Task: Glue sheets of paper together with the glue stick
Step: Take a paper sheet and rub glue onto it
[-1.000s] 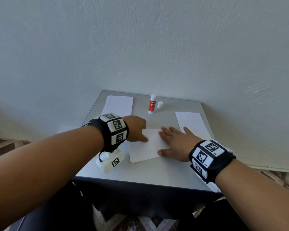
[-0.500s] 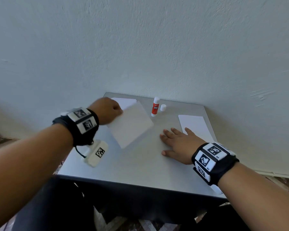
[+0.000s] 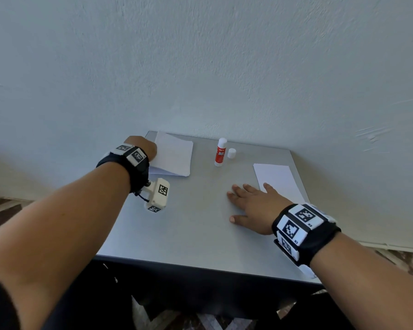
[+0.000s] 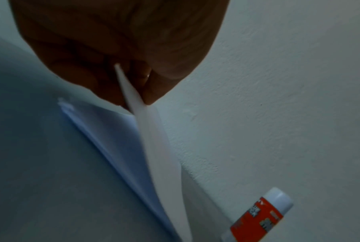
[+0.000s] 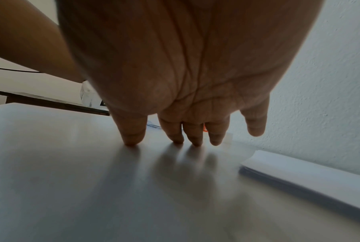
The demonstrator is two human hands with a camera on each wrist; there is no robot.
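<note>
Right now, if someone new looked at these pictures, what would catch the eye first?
The red glue stick stands upright and uncapped at the back of the grey table, its white cap just beside it. At the back left corner the left hand pinches a white sheet over a paper pile. The right hand lies flat and spread on the bare table, next to another white stack.

A white sheet of paper point(image 3: 174, 151) hangs tilted over the left paper stack point(image 3: 167, 171) at the table's far left corner. The red-and-white glue stick point(image 3: 220, 152) stands upright and uncapped, its white cap point(image 3: 231, 153) just beside it. Another paper stack point(image 3: 278, 178) lies flat at the right edge.
</note>
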